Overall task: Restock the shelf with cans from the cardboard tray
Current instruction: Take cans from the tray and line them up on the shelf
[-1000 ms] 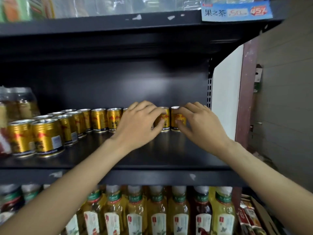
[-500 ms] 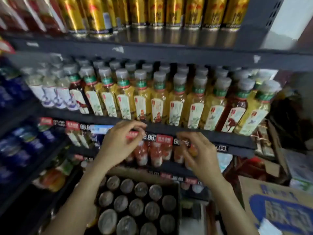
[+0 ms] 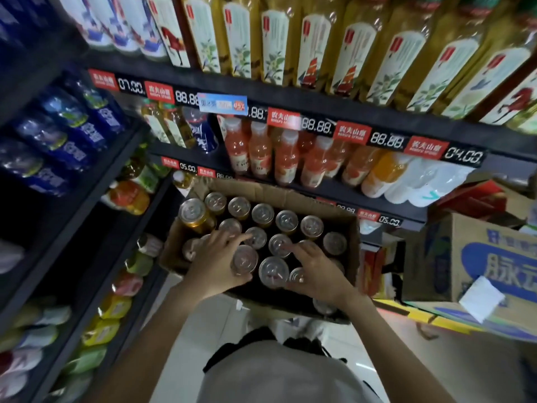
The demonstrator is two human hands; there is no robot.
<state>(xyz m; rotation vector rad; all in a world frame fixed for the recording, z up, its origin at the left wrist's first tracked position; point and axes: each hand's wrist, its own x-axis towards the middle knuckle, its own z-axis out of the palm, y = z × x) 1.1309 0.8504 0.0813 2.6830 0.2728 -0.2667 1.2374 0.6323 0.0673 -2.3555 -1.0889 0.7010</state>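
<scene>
Both hands are now lowered into the cardboard tray (image 3: pixel 353 242): left hand (image 3: pixel 216 267) fingers are curling round a can (image 3: pixel 244 260), right hand (image 3: pixel 316 271) fingers round another can (image 3: pixel 296 276); shelf tags are reading "88.88".

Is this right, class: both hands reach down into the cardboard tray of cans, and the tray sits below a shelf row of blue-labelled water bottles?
Not quite. In the head view, the left hand and right hand do reach into the cardboard tray of cans, but the shelf row just above it holds orange juice bottles, not blue-labelled water bottles.
</scene>
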